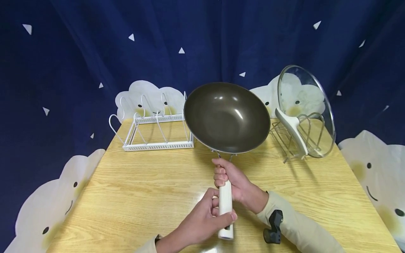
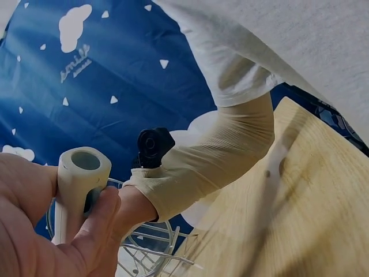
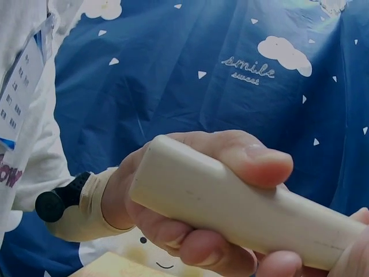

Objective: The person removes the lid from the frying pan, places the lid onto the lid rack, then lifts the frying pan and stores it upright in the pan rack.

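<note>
A dark-coated wok point(image 1: 226, 116) is held up over the table, its inside facing me and its pale handle point(image 1: 225, 200) pointing down toward my body. My right hand point(image 1: 232, 179) grips the upper handle near the pan, fingers wrapped round it. Lower down, my left hand point(image 1: 205, 219) holds the handle's end between thumb and fingers. In the left wrist view the hollow butt of the handle point(image 2: 86, 161) shows beside the left palm. The right wrist view shows the left hand point(image 3: 230, 156) curled about the handle point(image 3: 230, 202).
A white wire rack point(image 1: 158, 144) with upright loops stands at the back left of the wooden table point(image 1: 142, 189). At the back right, a glass lid point(image 1: 307, 105) with a white handle leans upright in a metal wire holder point(image 1: 288, 140). A dark blue curtain point(image 1: 202, 35) hangs behind.
</note>
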`<act>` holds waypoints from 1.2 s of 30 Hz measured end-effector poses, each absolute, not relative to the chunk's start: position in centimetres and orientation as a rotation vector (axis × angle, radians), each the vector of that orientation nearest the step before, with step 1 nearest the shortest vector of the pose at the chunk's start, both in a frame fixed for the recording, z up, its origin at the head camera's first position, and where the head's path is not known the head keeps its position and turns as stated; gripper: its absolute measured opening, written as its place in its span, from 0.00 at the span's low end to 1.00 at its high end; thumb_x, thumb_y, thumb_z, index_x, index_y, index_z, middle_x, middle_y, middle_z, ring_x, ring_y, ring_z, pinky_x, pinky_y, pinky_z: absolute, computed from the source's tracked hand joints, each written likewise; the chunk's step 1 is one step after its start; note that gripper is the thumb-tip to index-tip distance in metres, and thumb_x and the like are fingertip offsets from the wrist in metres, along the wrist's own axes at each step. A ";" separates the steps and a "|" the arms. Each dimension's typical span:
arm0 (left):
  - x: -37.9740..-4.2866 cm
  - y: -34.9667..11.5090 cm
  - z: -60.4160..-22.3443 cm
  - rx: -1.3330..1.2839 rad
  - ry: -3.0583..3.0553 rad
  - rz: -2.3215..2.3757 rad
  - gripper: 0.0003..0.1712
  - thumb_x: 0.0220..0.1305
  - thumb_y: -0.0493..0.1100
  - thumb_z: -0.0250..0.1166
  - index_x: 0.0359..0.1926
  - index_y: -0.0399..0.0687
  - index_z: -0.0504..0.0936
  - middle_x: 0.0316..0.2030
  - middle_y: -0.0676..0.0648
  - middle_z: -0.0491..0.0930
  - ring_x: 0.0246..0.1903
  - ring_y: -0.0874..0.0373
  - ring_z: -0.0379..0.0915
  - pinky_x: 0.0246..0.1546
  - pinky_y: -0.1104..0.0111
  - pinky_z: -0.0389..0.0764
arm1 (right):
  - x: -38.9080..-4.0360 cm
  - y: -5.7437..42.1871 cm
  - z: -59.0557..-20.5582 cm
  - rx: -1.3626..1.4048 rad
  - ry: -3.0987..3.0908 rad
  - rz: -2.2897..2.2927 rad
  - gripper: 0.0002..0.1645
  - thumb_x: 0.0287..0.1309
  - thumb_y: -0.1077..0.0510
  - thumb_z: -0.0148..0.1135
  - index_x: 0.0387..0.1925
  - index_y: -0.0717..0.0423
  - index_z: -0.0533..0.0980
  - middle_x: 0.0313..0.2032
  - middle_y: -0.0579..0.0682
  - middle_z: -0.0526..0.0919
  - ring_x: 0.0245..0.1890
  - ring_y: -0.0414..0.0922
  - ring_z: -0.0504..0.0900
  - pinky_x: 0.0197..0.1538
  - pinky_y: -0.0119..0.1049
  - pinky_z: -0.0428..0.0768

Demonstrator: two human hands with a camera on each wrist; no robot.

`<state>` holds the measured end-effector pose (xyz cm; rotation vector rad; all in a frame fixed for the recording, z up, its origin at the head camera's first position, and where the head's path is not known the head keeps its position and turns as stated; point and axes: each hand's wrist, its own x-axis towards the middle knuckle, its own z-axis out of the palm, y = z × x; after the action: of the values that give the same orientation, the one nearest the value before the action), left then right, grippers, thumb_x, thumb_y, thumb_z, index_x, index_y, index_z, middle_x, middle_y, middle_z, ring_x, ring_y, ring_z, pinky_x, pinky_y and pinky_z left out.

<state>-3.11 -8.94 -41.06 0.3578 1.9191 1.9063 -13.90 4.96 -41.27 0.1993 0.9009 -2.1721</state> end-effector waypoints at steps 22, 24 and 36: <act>-3.2 -10.0 -38.1 0.386 1.972 1.857 0.27 0.65 0.41 0.68 0.55 0.36 0.62 0.41 0.48 0.83 0.33 0.61 0.81 0.33 0.73 0.82 | -14.0 3.9 -38.3 0.107 0.856 -2.207 0.26 0.77 0.54 0.49 0.17 0.45 0.59 0.11 0.36 0.63 0.08 0.29 0.62 0.14 0.21 0.63; -3.3 -10.1 -37.9 0.388 1.982 1.849 0.27 0.65 0.41 0.68 0.55 0.36 0.62 0.41 0.47 0.83 0.33 0.61 0.81 0.33 0.73 0.82 | -14.0 3.8 -38.0 0.101 0.854 -2.207 0.26 0.76 0.54 0.49 0.17 0.45 0.59 0.11 0.36 0.63 0.08 0.29 0.62 0.14 0.21 0.63; -3.8 -11.3 -36.7 0.493 2.236 1.690 0.27 0.67 0.45 0.68 0.55 0.39 0.62 0.41 0.49 0.83 0.30 0.62 0.77 0.30 0.72 0.80 | -15.2 2.5 -36.9 -0.009 0.817 -2.214 0.26 0.77 0.54 0.48 0.18 0.45 0.59 0.10 0.36 0.62 0.08 0.30 0.62 0.13 0.21 0.62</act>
<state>-3.83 -11.30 -36.68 0.4929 2.2356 1.6896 -15.21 2.45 -36.88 -0.0089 0.8170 -2.2138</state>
